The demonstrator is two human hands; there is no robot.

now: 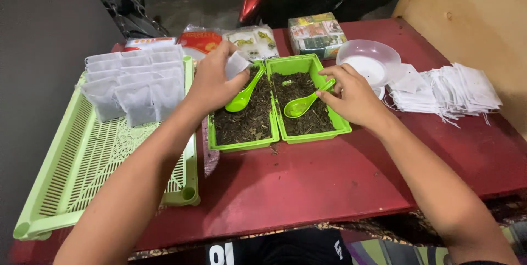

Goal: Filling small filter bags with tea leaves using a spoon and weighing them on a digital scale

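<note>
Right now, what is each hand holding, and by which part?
The left hand pinches a small white bag by its lower edge. The right hand grips a green spoon by its handle end.

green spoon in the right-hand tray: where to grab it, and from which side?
Probably by the handle end. The spoon lies tilted, bowl down in the dried leaves at the lower left, handle rising up-right toward the tray wall. The right hand already pinches that handle tip. Come from the right and above, where the handle sits clear of the leaves.

Dark red table (329,188), pale green slotted tray (82,172), bright green tubs (307,133), green spoons (304,103), white sachets (134,81)
</note>
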